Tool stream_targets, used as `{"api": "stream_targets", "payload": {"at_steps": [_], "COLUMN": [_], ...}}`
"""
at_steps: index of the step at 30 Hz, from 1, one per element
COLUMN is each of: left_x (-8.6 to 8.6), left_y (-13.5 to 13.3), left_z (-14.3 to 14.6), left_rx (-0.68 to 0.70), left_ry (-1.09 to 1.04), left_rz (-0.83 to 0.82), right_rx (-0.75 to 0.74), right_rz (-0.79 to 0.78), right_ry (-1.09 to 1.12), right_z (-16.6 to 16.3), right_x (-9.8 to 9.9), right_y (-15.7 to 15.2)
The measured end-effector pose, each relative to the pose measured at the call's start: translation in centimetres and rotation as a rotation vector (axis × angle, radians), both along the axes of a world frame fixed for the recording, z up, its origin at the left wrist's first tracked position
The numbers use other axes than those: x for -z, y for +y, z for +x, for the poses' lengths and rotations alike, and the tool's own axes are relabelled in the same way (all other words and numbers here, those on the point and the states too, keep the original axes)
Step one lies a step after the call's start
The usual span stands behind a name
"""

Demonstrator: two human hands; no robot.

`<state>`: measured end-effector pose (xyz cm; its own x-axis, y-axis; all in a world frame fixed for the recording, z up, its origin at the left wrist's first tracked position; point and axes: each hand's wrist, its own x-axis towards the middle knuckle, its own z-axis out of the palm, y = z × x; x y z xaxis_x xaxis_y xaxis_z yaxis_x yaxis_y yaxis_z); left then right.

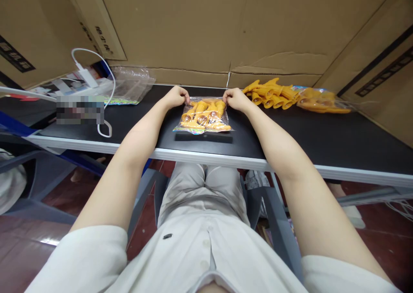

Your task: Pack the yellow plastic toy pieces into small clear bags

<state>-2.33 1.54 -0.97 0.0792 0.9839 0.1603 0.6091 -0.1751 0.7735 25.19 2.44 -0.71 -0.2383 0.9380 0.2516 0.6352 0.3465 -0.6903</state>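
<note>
Left hand (177,97): curled closed, pinched the toy bag (226,123) at its far-left corner.
Right hand (235,99): curled closed, pinched the far-right corner.
Risk: an uneven pull between the hands could have split the film and spilled the orange toys (200,109).

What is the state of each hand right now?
Left hand: closed, pinching the top left corner of the bag of orange toys.
Right hand: closed, pinching its top right corner.

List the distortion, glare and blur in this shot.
Head view: the wide-angle lens bends the cardboard boxes; a pixelated patch masks something at left; light sheen on the toy bag pinched by left hand and right hand; glare streak on the floor.
</note>
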Motion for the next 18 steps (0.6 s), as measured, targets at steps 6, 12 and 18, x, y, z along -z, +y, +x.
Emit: {"api": "stream_targets", "payload": {"at_steps": [6,12,18], "left_x": [-0.14,-0.38,-0.81], "left_y": [-0.16,-0.24,-0.82], "left_z": [0.23,0.43,0.49], "left_rx": [0.01,0.026,-0.014], "left_ry": [0.085,0.212,0.072], "left_rz": [0.028,0.06,-0.028], "right_rx": [-0.027,-0.052,-0.007], "right_rz": [0.082,0.112,0.095], "right_ry": [-0.199,-0.328,-0.287], "right_z": [-0.2,-0.64,-0.94], "right_x": [-0.4,-0.52,-0.76], "right_y": [-0.18,-0.09,-0.72]}}
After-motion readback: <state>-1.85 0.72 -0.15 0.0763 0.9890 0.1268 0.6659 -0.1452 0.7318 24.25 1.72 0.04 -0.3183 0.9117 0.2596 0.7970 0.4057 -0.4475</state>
